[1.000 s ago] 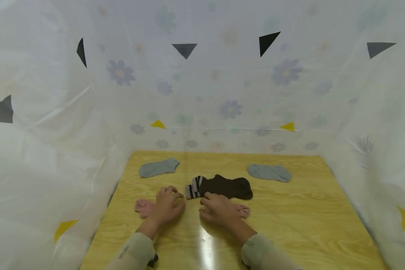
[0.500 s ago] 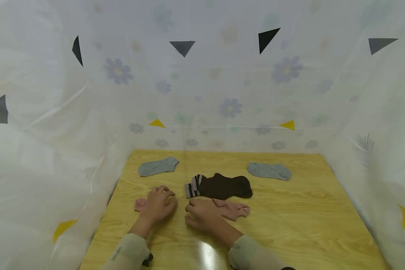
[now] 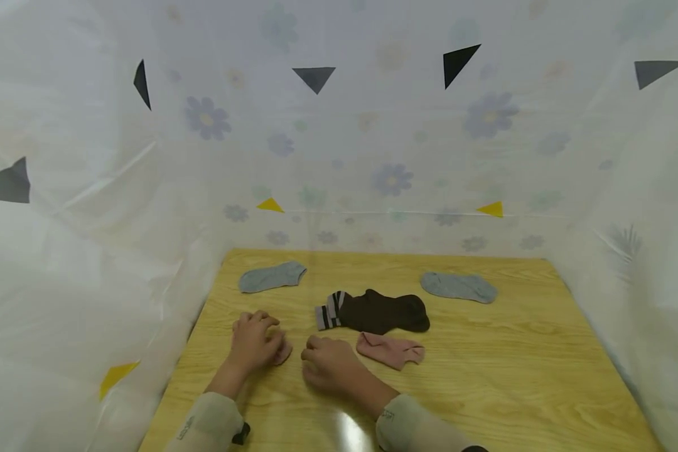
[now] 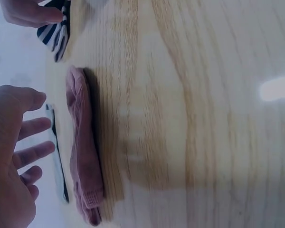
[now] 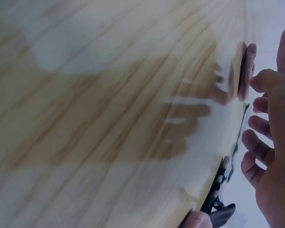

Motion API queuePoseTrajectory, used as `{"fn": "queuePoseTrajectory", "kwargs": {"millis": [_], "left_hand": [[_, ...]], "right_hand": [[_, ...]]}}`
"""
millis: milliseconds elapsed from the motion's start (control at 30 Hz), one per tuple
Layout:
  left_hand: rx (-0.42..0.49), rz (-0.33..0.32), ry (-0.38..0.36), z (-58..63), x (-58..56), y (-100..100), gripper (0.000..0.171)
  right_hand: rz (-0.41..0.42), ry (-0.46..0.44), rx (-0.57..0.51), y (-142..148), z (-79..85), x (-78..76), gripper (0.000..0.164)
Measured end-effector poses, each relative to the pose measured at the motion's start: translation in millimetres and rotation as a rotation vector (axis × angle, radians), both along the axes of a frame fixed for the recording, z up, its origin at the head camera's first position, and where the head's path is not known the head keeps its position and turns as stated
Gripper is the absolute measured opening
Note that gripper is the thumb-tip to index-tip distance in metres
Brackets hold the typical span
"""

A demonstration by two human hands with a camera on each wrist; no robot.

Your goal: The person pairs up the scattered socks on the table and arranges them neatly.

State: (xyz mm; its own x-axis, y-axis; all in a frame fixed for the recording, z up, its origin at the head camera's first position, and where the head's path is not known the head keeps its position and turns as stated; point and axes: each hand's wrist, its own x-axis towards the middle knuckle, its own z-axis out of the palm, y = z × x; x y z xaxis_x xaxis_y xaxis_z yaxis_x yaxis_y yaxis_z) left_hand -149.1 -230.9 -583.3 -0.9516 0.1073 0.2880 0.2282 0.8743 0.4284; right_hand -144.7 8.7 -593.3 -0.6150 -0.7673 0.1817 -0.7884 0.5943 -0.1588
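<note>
Over one pink sock hovers my left hand, hiding most of it in the head view. The left wrist view shows this pink sock lying flat on the table, apart from the loosely bent, spread fingers. To its right my right hand hangs low over the tabletop with relaxed fingers and holds nothing. Another pink sock lies just right of that hand. Behind it rest dark brown socks with striped cuffs, which look overlapped.
A grey sock lies at the back left of the wooden table, and another grey sock at the back right. Whitish flowered sheeting encloses the table at the back and both sides.
Both hands have moved left. The right hand has come off the right pink sock, which now shows whole. The left pink sock's right end has come into sight beside the left hand.
</note>
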Motion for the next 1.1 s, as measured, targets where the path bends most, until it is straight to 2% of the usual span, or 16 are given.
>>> {"fn": "queuePoseTrajectory", "kwargs": {"millis": [100,200,300,400,567,700,1100], "left_hand": [[-0.002,0.06,-0.046,2.1,2.8,-8,0.029],[-0.033,0.144,-0.059,3.3,6.0,-16,0.033],[-0.04,0.216,-0.062,3.3,8.6,-23,0.032],[-0.029,0.253,-0.067,1.1,10.4,-29,0.029],[-0.028,0.259,-0.058,-7.8,10.8,-35,0.025],[-0.029,0.249,-0.026,-12.2,12.1,-37,0.023],[-0.033,0.26,-0.063,-6.6,18.4,-32,0.02]], "right_hand": [[-0.001,-0.073,0.022,-5,2.7,2.9,0.022],[0.008,-0.113,0.048,-8,3.8,6.2,0.023],[0.015,-0.127,0.073,-11,4.2,9.0,0.024],[0.024,-0.111,0.096,-14,2.3,10.8,0.025],[0.038,-0.094,0.116,-18,-3.6,11.6,0.028],[0.036,-0.128,0.132,-22,-4.3,11.8,0.034],[-0.005,-0.173,0.184,-27,-4.2,12.0,0.051]]}}
